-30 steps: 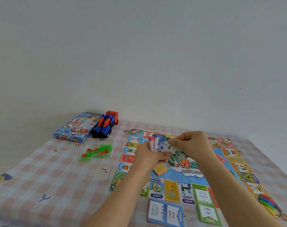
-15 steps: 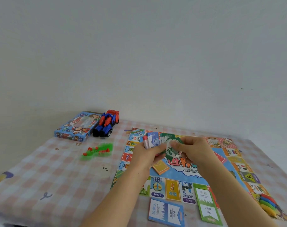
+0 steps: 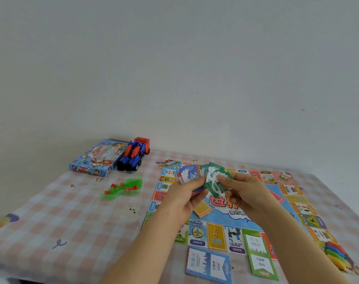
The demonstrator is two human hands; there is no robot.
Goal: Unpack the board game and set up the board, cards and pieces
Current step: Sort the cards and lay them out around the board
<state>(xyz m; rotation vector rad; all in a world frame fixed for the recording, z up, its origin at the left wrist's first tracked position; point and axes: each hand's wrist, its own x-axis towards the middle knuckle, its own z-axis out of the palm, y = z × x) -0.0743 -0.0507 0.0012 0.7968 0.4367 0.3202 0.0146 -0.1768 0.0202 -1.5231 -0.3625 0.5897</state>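
The colourful game board [image 3: 293, 203] lies unfolded on the checked cloth at the right. Above its middle, my left hand [image 3: 182, 197] grips a fanned stack of play money [image 3: 189, 174] with a blue note in front. My right hand [image 3: 244, 191] pinches several green 1000 notes [image 3: 213, 181] next to that stack. A blue property card [image 3: 208, 265] and a green one [image 3: 259, 257] lie at the board's near edge. Coloured pawns [image 3: 335, 255] sit on the board's near right corner. An orange card pile [image 3: 202, 209] rests on the board below my left hand.
The blue game box [image 3: 96, 158] lies at the back left with a red and blue toy truck [image 3: 133, 155] beside it. A clear green bag of small red and green houses [image 3: 123, 188] sits left of the board. A white wall stands behind.
My right hand has pulled the green notes out of the stack and fanned them to the right. Both hands have shifted slightly away from me over the board.
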